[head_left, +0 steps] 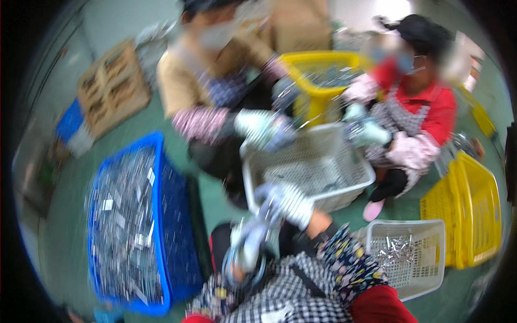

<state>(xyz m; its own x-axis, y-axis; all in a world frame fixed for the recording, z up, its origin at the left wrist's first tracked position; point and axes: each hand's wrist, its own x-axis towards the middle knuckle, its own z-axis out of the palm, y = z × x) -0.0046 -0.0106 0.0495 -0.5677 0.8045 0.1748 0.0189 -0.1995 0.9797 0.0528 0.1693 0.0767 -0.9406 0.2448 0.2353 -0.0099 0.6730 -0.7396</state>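
My gloved left hand [249,242] is low in front of my checked apron, fingers curled in. Close beside it, my right hand [288,204], in a striped pale glove, reaches over the near rim of a white perforated basket [339,203]. The fingers of both hands bend toward each other and almost meet. Motion blur hides what is between them. A few thin, shiny pieces [331,187] lie in the bottom of that basket. Across it, one person's gloved hand [266,129] hangs over the left rim, and another's gloved hands [366,129] are over the right rim.
At left stands a blue crate [161,215] heaped with shiny flat pieces. A smaller white basket [444,253] with metallic pieces is at right, beside stacked yellow baskets [458,210]. A yellow basket [309,102] of parts stands behind; a wooden pallet [113,89] leans at far left.
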